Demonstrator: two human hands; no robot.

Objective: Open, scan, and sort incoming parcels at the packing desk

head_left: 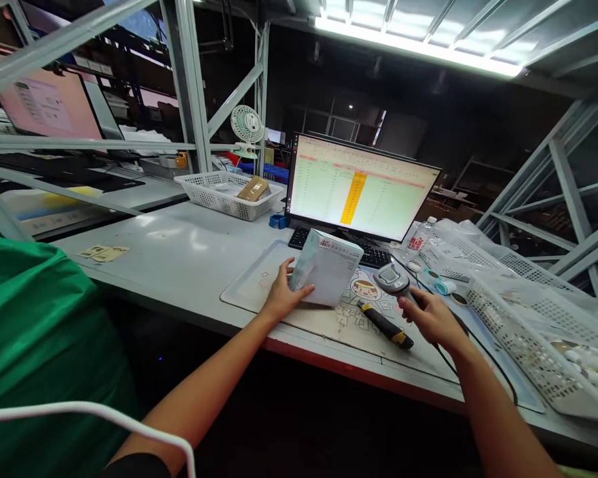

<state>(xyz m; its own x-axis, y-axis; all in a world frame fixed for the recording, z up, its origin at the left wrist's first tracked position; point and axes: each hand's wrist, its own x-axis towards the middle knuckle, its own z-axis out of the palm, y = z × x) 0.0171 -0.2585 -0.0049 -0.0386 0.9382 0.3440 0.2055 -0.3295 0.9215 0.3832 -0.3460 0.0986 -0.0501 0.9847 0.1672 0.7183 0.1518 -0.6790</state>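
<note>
My left hand [288, 290] grips the left side of a pale white-blue box [329, 269], which stands upright on the desk mat with a barcode label along its top edge. In my right hand [430, 313] is a grey handheld barcode scanner [393, 279], fingers wrapped round its handle and its head tilted up beside the box. A black and yellow utility knife [386, 325] lies on the mat between the two hands. Behind the box, a black keyboard [376, 255] is partly hidden.
A monitor [363, 189] showing a spreadsheet stands at the back. White plastic baskets [533, 345] line the right side; another basket [249, 211] holds a brown packet. Blue tape [278, 221], a bottle [422, 236] and yellowish cards [103, 253] lie about. Green fabric [34, 318] hangs at left.
</note>
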